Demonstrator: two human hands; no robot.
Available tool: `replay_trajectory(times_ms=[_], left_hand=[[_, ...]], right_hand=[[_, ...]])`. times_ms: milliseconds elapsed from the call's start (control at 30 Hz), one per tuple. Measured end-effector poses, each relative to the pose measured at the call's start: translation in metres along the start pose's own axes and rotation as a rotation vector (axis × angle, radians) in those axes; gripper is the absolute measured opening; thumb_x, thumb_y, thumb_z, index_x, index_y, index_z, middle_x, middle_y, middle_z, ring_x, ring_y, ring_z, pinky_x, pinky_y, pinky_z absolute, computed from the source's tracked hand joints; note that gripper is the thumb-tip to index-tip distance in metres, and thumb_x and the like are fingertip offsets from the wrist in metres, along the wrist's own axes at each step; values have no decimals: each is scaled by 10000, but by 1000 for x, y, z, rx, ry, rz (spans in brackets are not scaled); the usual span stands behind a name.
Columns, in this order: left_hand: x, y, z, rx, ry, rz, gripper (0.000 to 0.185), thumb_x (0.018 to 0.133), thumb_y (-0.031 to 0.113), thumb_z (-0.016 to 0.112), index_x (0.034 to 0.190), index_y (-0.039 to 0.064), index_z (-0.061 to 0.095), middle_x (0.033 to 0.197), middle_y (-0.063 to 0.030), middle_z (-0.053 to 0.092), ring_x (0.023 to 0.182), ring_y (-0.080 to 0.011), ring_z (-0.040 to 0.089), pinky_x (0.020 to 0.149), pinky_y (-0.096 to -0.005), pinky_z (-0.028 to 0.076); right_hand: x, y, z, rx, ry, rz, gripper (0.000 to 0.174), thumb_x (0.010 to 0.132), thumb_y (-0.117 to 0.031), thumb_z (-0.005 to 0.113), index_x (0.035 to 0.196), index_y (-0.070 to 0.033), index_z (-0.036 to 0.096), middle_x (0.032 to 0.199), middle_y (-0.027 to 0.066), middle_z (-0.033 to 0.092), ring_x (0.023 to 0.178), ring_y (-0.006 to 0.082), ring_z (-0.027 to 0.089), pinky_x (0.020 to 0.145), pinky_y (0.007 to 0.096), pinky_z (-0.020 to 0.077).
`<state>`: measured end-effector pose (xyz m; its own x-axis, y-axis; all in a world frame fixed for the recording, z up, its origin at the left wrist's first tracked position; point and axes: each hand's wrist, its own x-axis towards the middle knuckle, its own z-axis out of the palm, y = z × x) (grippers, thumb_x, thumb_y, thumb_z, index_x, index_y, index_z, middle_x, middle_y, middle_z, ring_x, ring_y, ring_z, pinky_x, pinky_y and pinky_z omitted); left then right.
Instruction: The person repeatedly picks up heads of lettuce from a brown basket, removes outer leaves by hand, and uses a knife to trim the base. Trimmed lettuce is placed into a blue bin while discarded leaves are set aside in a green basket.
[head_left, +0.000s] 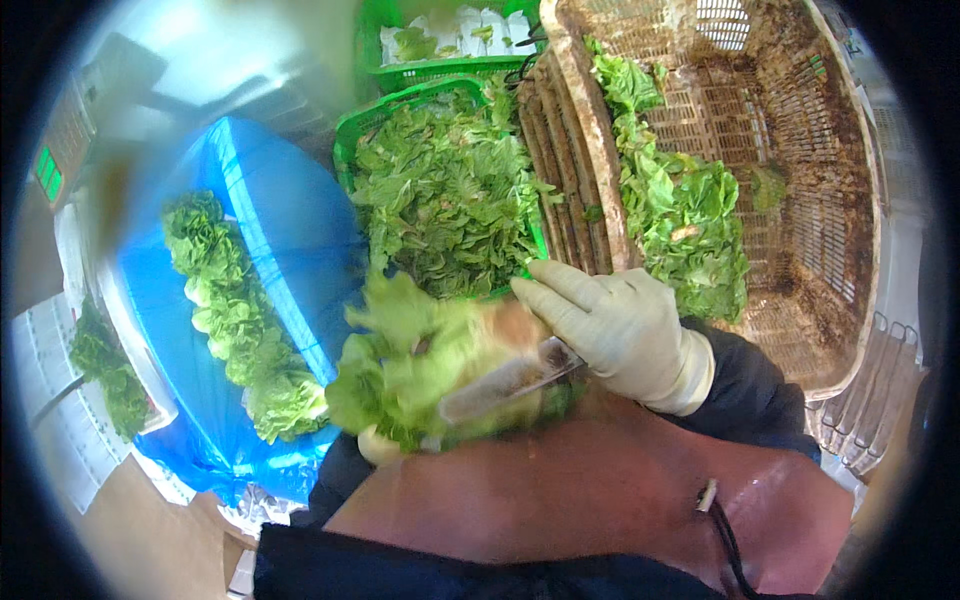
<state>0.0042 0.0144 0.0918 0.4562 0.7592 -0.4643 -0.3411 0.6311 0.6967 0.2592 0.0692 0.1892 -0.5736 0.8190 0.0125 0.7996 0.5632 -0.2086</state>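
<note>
A head of leafy green lettuce (435, 337), blurred, is held in front of the apron, its brownish cut base facing right. My left hand (379, 447) supports it from below and is mostly hidden by the leaves; only a bit of pale glove shows. My right hand (619, 330), in a cream-coloured glove, grips what appears to be a knife, with its handle hidden under the palm. The broad, stained knife blade (495, 382) lies across the near side of the lettuce, and my extended fingers are beside the base.
Beyond the lettuce stands a green plastic basket (341, 146) heaped with loose leaves. Another green crate (367, 52) sits behind it. A dirt-stained crate (840, 247) at right holds lettuce (690, 232). Lettuce heads (232, 315) line a blue plastic sheet (300, 202) at left.
</note>
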Motion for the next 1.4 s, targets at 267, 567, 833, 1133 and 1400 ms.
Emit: replay_trajectory(times_ms=[267,567,833,1133,1400], left_hand=[[-36,-3,-9,56,104,39,1056,764,445,913,1588,39,392,1546,-122,522,1400,-302,518,1166,-449,434],[2,-15,-18,76,121,141,1043,764,460,911,1578,42,411,1525,-119,544,1382,-296,537,1151,-445,450],[-23,-10,-16,177,156,112,1032,763,473,909,1569,45,427,1506,-115,562,1365,-290,554,1139,-442,463],[21,-25,-29,-58,97,69,1039,747,494,917,1556,41,447,1487,-112,580,1357,-279,565,1136,-440,473],[25,-4,-48,-386,-129,-54,1181,802,691,799,1635,34,279,1614,-155,439,1477,-304,450,1239,-468,360]], right_hand=[[18,18,-9,1123,-476,511,419,879,-382,852,1096,-47,726,728,26,636,689,95,566,611,324,482],[10,13,21,350,104,118,371,867,-111,708,1237,-139,698,968,81,747,721,259,743,624,354,585],[-2,45,47,634,-300,380,478,867,-222,776,1308,-64,683,892,94,770,849,326,757,726,408,595],[20,4,8,1324,84,470,361,937,-55,738,1290,-33,666,1024,50,705,869,105,677,780,260,555],[27,19,13,1310,-178,698,535,912,-207,825,1374,-21,630,992,6,705,761,58,580,673,235,498]])
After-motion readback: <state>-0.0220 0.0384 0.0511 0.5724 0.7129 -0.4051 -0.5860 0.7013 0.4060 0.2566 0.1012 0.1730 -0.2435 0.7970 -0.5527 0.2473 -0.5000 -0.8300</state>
